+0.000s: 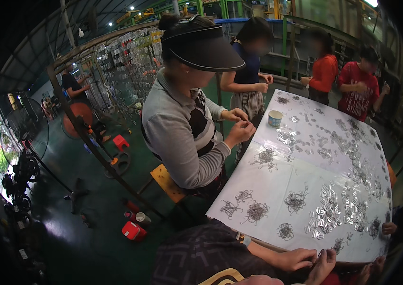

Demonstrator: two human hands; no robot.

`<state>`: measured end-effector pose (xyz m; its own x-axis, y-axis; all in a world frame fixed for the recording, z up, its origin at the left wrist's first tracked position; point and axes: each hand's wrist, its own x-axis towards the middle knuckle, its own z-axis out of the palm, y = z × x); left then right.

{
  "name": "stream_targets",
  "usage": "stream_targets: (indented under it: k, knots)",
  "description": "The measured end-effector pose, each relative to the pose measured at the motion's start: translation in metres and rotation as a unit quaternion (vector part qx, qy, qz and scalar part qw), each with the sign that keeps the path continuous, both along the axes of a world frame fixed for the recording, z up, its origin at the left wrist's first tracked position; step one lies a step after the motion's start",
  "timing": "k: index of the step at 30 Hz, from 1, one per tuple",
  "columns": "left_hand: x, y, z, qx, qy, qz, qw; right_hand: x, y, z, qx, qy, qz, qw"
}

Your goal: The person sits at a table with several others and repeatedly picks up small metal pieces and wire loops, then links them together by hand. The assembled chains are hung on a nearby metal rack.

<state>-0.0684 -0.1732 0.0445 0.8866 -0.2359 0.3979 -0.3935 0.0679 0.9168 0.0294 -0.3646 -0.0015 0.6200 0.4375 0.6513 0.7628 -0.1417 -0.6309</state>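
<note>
At table's near edge [239,237], both hands pinch small metal pieces [322,254]

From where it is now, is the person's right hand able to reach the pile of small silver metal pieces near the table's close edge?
Probably yes. The right hand is at the near edge of the white table, beside the left hand. The pile of silver metal pieces lies just ahead of it, with only thin wire bundles between.

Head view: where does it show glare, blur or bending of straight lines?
In the head view, the white table reflects the overhead light softly; its straight edges bow toward the rim, and the corners fall black. Daylight burns out at the far left edge. The faces at the back are blurred. Both hands, left hand and right hand, stay sharp.
</note>
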Motion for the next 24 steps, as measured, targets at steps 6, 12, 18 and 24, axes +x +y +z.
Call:
stream_targets:
  k: [6, 12, 18, 24]
  knots:
    - [-0.001, -0.001, 0.001, 0.028, 0.017, 0.052, 0.998, -0.045, 0.025, 0.047, 0.144, 0.404, -0.099, 0.898]
    - [-0.003, 0.000, -0.005, 0.014, 0.012, 0.077, 0.997, -0.059, 0.026, 0.055, 0.021, 0.173, -0.089, 0.981]
    - [-0.009, 0.005, -0.002, 0.013, -0.001, 0.092, 0.996, -0.060, 0.014, 0.048, -0.044, -0.004, -0.068, 0.997]
    - [-0.005, -0.001, -0.023, 0.024, -0.049, 0.129, 0.990, -0.097, 0.051, 0.096, 0.007, 0.272, -0.229, 0.935]
